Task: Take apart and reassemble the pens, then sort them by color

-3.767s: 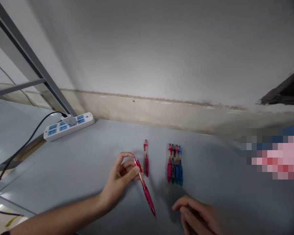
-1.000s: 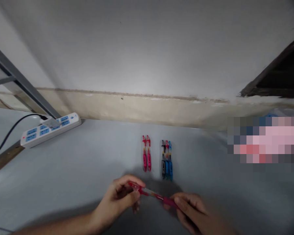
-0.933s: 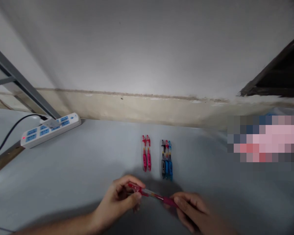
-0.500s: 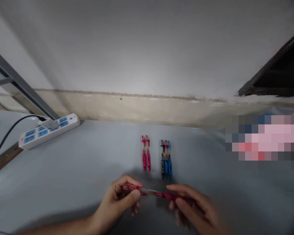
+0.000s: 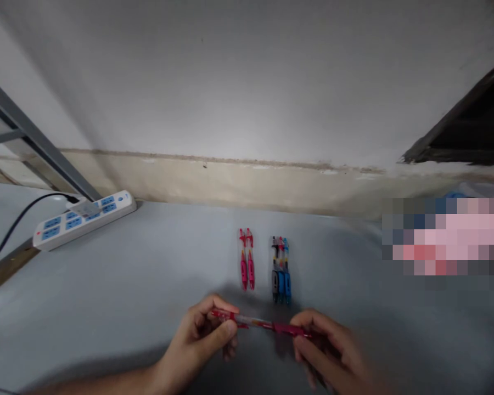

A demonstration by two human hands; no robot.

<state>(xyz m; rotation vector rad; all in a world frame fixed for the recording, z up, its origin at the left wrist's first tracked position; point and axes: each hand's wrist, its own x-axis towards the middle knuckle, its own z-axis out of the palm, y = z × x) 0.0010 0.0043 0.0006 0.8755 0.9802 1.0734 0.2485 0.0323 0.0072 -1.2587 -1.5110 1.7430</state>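
Note:
A clear-barrelled pen [image 5: 253, 321] with red ends and a dark pink grip lies nearly level between my two hands. My left hand [image 5: 206, 332] pinches its red clip end between thumb and fingers. At the grip end, the thumb and index finger of my right hand [image 5: 327, 348] close around the pen near its tip. Beyond my hands, two pink-gripped pens [image 5: 247, 269] lie side by side on the table. Right of them is a group of three pens [image 5: 280, 274]: one with a black grip and two with blue grips, the middle one having a red top.
On the left of the grey table [image 5: 168, 247] rests a white power strip [image 5: 86, 222] with a black cable plugged in. A grey metal frame [image 5: 45, 137] rises behind it. The wall [image 5: 230, 186] borders the table's far edge. A pixelated pink patch [image 5: 469, 236] covers the right side.
My right thumb and index finger have closed onto the pen's grip end. The left hand keeps its hold, almost still. The view has shifted slightly.

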